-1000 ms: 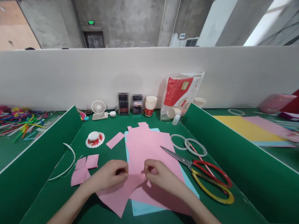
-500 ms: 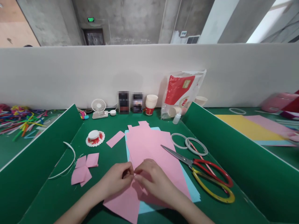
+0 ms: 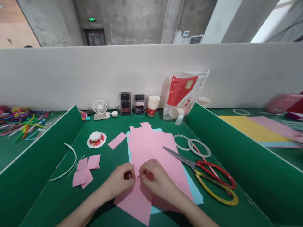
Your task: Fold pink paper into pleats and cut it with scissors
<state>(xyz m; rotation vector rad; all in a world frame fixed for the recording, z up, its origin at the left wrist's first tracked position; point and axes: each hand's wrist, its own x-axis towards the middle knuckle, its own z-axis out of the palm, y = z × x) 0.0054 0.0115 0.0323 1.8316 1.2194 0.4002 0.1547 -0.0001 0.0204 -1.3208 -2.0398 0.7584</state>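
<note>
A loose piece of pink paper [image 3: 135, 205] hangs over the near edge of a stack of pink and light blue sheets. My left hand [image 3: 123, 180] pinches its upper left edge between thumb and fingers. Just across a small gap, my right hand [image 3: 157, 180] is curled with thumb and fingertips together on the same paper's upper right edge. The fingers partly hide that edge. Beneath both hands spreads the large pink sheet [image 3: 153, 148], over light blue paper [image 3: 196, 195]. Open scissors [image 3: 189, 162] with one red and one yellow handle lie to the right.
Small pink paper pieces [image 3: 82, 173] and a pink strip [image 3: 117, 140] lie left. Behind them is a white-and-red paper hat shape [image 3: 96, 138]. Tape rings [image 3: 199, 148], a glue bottle [image 3: 179, 119], paper cups [image 3: 153, 105] and a small fan [image 3: 100, 107] stand around. Green dividers [image 3: 227, 151] flank the table.
My right hand has moved slightly right, opening a small gap between the two hands. The lower end of the loose pink paper has swung to the right.
</note>
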